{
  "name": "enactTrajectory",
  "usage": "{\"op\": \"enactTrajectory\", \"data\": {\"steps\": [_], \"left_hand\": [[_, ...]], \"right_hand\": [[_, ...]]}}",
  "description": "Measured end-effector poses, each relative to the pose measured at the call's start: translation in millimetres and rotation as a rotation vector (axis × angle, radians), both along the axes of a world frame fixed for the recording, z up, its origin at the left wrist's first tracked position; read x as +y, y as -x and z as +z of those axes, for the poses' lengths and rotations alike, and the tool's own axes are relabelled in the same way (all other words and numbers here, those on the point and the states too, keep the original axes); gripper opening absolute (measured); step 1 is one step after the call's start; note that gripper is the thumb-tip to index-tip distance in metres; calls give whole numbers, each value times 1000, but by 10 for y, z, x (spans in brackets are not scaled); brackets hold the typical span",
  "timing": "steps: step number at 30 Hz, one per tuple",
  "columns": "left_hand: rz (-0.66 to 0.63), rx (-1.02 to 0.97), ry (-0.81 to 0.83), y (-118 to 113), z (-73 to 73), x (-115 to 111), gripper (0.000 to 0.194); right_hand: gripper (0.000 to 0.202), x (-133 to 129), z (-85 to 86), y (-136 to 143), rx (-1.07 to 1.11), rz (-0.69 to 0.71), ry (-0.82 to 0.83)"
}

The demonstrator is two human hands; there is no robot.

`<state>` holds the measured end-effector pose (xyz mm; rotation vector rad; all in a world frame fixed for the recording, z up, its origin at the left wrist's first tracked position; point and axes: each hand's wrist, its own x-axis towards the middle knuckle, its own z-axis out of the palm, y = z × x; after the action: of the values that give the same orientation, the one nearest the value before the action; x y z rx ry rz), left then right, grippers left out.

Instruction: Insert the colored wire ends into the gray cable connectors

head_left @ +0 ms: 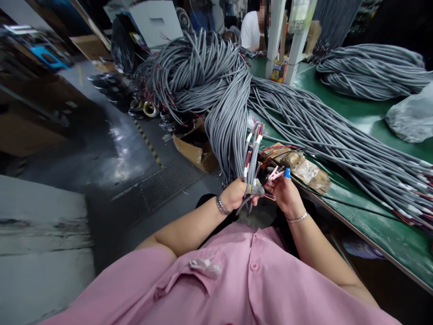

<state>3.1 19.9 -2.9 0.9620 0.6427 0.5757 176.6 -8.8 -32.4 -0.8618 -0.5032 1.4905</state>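
My left hand (234,195) is closed around a few grey cables (251,174), held upright in front of my body. Grey wrapping covers part of that hand's thumb. White bands ring the cables near their stripped ends, where thin coloured wires fan out. Close on the right, my right hand (286,194) is closed on a small pale pink tool (275,174), whose exact kind I cannot make out. Blue wrapping (287,173) covers one of its fingertips. Coloured wires from one cable reach the gap between the hands.
A large heap of grey cables (199,72) hangs over the green table (358,210), and more cables (324,122) stretch across it. A taped block (307,174) lies at the table edge. An open cardboard box (194,153) stands below. Behind sits a person in white (249,31).
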Motion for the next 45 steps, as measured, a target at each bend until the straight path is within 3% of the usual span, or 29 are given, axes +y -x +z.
{"op": "enactTrajectory", "data": {"steps": [5, 15, 20, 27, 33, 40, 45], "left_hand": [[7, -20, 16, -107, -58, 47, 24], [-15, 14, 47, -166, -76, 44, 24], [21, 36, 53, -169, -79, 30, 20], [65, 45, 8, -98, -61, -93, 22], [123, 3, -28, -93, -67, -110, 25], [117, -2, -5, -135, -53, -57, 27], [133, 16, 10, -152, -60, -46, 27]], "right_hand": [[48, 45, 75, 75, 12, 0, -11], [47, 76, 110, 171, 22, -176, 9], [52, 56, 66, 167, 7, -116, -5], [51, -22, 68, 86, 148, 10, 32], [28, -35, 87, 65, 76, -64, -11], [38, 30, -2, 99, 90, -5, -29], [35, 53, -1, 135, 140, -58, -5]]}}
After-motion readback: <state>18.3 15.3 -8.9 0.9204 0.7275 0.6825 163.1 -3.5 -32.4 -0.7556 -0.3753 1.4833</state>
